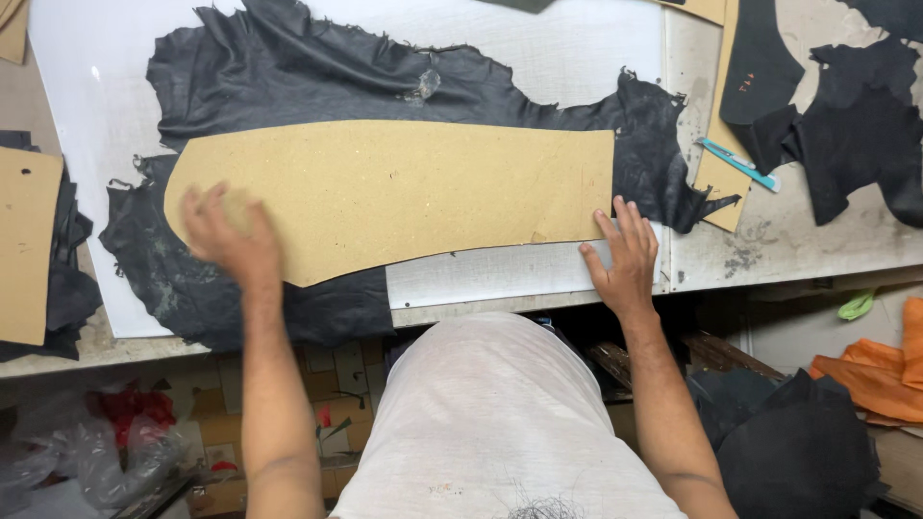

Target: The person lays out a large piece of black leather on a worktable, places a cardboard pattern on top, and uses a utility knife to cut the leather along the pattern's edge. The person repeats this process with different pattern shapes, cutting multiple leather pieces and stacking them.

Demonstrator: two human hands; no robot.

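Left hand (pixel 229 234) flat, blurred on cardboard pattern (pixel 404 192), right hand (pixel 623 255) spread on the tabletop (pixel 500 274) edge, holding nothing; pattern could slide off the wrinkled black leather (pixel 288 67).

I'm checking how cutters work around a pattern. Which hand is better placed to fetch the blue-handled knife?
Right, probably. The right hand rests flat at the cardboard pattern's right end, the side where the knife lies on the table. The left hand presses the pattern's far left end over the black leather.
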